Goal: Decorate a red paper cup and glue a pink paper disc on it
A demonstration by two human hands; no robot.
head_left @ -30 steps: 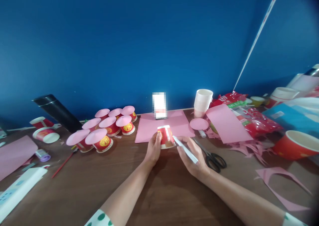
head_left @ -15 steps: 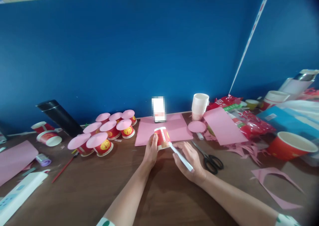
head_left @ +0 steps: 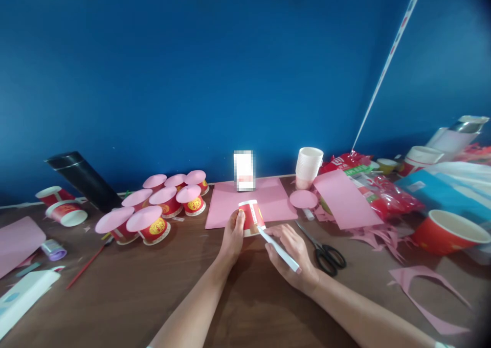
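Note:
A red paper cup (head_left: 251, 219) with a white band down its side is gripped by my left hand (head_left: 232, 232), thumb against the side. My right hand (head_left: 290, 253) is closed around a slim, pale blue pen-like tool (head_left: 283, 256). The tool's tip meets the cup's lower side, near the white rim; whether it is a pen or a knife I cannot tell. Behind the cup lies a pink sheet (head_left: 226, 204). Scissors with black handles (head_left: 330, 258) rest beside my right hand.
Several red cups topped with pink paper discs (head_left: 151, 224) stand to the left, near a black flask (head_left: 82, 179). A white cup stack (head_left: 308, 165), a pink disc (head_left: 303, 199), a red bag (head_left: 395, 192) and pink paper scraps (head_left: 429, 302) are on the right.
The tool's tip has shifted slightly down and left along the cup. Both hands keep their hold, and the camera view has moved a little.

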